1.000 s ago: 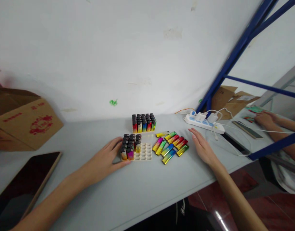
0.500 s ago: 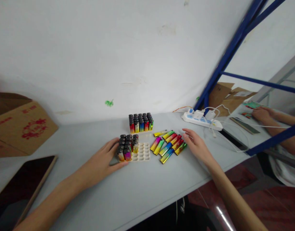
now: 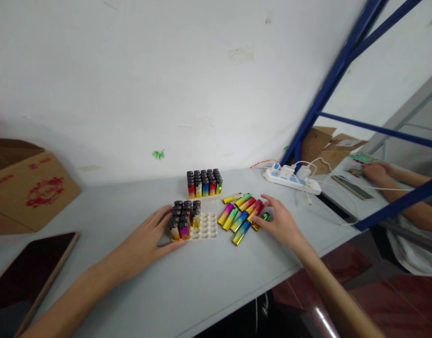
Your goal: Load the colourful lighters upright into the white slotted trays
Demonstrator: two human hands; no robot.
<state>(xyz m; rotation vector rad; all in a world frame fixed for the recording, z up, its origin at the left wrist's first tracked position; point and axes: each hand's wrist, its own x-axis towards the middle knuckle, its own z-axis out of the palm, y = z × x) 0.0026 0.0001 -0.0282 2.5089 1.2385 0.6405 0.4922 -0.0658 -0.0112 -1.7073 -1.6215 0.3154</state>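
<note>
My left hand [image 3: 149, 239] is curved round the left end of a white tray [image 3: 212, 227], thumb along its front edge and fingers against the left side. Several lighters [image 3: 184, 230] with black tops stand upright in the tray's left part; the cells at its right show bare. My right hand [image 3: 281, 225] is over the right side of a loose pile of shiny multicoloured lighters [image 3: 240, 218] lying on the table. Its thumb and forefinger are apart on either side of a red-and-yellow lighter [image 3: 255, 211]; a green one lies partly hidden under the hand.
A full block of upright lighters [image 3: 204, 185] stands behind the tray, near the wall. A power strip [image 3: 291, 180] with plugs and cables lies at back right beside a blue metal frame [image 3: 323, 94]. At left are a cardboard box [image 3: 43, 192] and a dark tablet-like slab [image 3: 33, 267]. Another person's hands [image 3: 378, 171] are at far right.
My right hand has moved left and in over the pile, its thumb and forefinger coming round a red-and-yellow lighter. My left hand stays at the tray. The view has shifted slightly.
</note>
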